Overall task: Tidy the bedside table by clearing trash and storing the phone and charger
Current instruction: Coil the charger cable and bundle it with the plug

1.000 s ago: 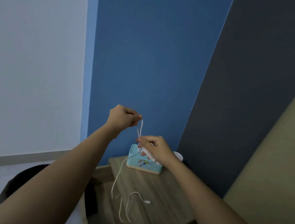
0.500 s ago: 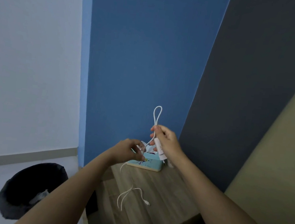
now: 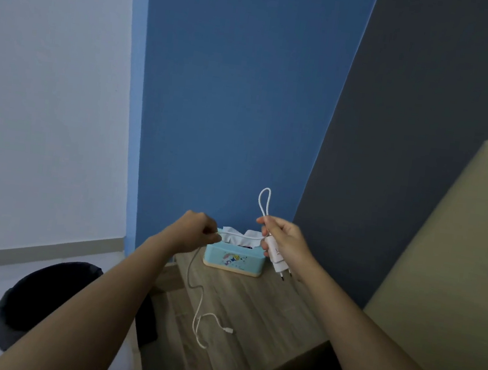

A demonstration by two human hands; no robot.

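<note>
My right hand [image 3: 286,244] grips the white charger plug [image 3: 277,257] together with a folded loop of its white cable [image 3: 264,201] that stands up above my fingers. My left hand [image 3: 196,234] pinches the same cable a short way to the left, so a stretch runs taut between both hands. The rest of the cable [image 3: 198,313] hangs down and curls on the wooden bedside table [image 3: 267,318], its connector end lying loose. No phone is visible.
A light-blue tissue box [image 3: 233,258] with white tissue sticking out stands at the table's back edge, just behind my hands. A black trash bin [image 3: 41,295] sits on the floor at the lower left. A beige headboard [image 3: 455,269] rises on the right.
My left hand has drawn the cable out sideways to the left, away from my right hand. The loop above my right hand stays. More cable has lifted off the table.
</note>
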